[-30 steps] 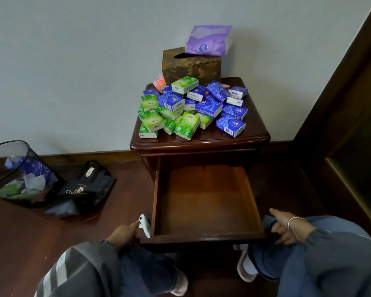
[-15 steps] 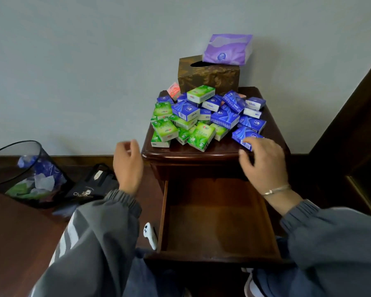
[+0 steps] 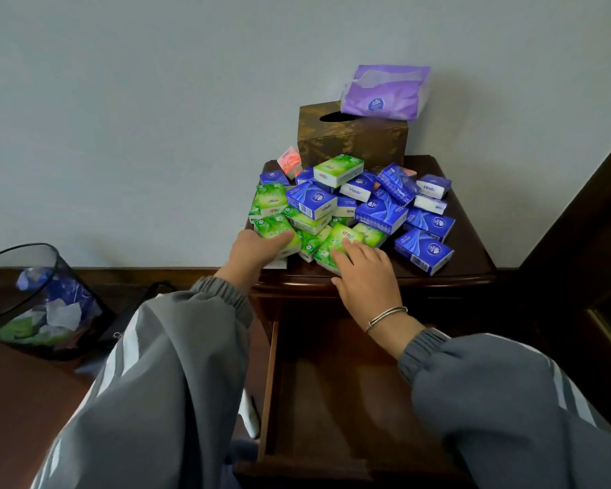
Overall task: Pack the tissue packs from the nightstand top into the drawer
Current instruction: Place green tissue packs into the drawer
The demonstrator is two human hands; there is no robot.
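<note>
1. The nightstand [image 3: 473,273] was set against the wall. A bare strip of its top was left along the front edge, and it was widest at the right front corner.
2. The drawer [image 3: 332,400] beneath was seen pulled out toward the person, with its wooden floor visible between the two sleeves.
3. The tissue packs [image 3: 378,210], blue and green, were heaped from the brown tissue box [image 3: 353,142] at the back almost to the front edge.
4. The left hand [image 3: 253,250] was wrapped round the corner green pack [image 3: 274,229] at the heap's front left. The thumb was laid across its near face and the fingers were hidden behind it.
5. The right hand [image 3: 364,277] was spread, with its fingertips laid on the middle green pack [image 3: 332,241]. Nothing was gripped, and the thumb was held by the front edge.
</note>
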